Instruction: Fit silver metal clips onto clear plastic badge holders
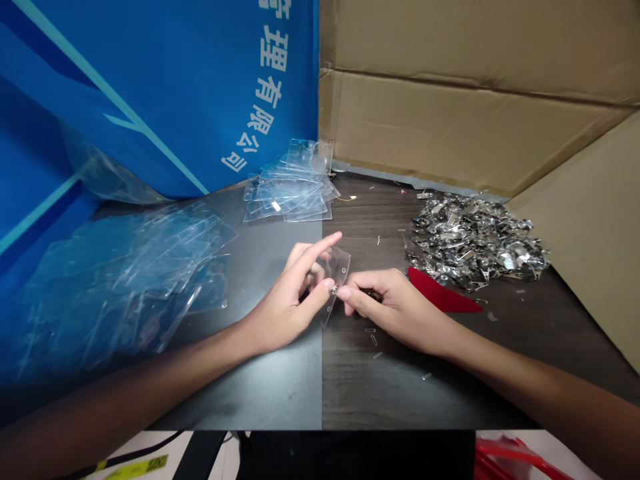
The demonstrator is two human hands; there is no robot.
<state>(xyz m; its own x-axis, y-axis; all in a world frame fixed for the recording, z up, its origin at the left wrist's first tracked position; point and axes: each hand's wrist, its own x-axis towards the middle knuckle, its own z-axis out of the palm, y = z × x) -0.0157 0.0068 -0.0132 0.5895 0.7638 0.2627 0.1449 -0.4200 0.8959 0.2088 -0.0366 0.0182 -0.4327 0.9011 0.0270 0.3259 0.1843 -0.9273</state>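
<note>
Near the middle of the table, my left hand [300, 297] grips a clear plastic badge holder [342, 261] between thumb and fingers, its index finger stretched out. A small hole shows near the holder's edge. My right hand [383, 300] is closed in a pinch at that same edge, its thumb meeting the left thumb. A small shiny metal piece shows between the fingertips, probably part of a badge clip; the curled right fingers hide most of it. To the right lies a heap of metal badge clips with clear straps [470, 237].
Flat clear badge holders [145, 260] spread across the left side, and a smaller pile of them [295, 183] lies at the back. A red cloth piece [443, 293] sits before the clips. Plastic scraps [374, 339] dot the table. Blue banner [165, 80] and cardboard [450, 127] wall the back.
</note>
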